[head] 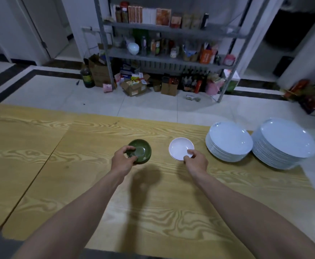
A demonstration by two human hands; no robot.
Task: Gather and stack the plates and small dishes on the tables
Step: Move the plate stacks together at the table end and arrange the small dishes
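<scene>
While both arms reached out over the wooden counter (78,184), a person gathered small dishes.

Left hand: the left hand (124,159) curled around the near rim of the green dishes (139,151), thumb on top and fingers at the edge, forearm extended straight and low over the counter.

Green dishes: they appeared to be a short stack of more than one, raised slightly, judging by the shadow cast toward the viewer.

White dishes: a small nested stack of white dishes (181,147) sat just beside the green ones, pinched at the near rim by the right hand (196,161), thumb inside the lip.

Right forearm: angled in from the lower right, wrist level.

Plate stacks: two tall stacks of white plates (229,143) stood at the counter's right end, touching or nearly so.

Handling note: keeping each stack level and gripping under the bottom dish would likely stop the nested pieces from sliding; setting them down near the plates seemed the sensible aim.
</scene>
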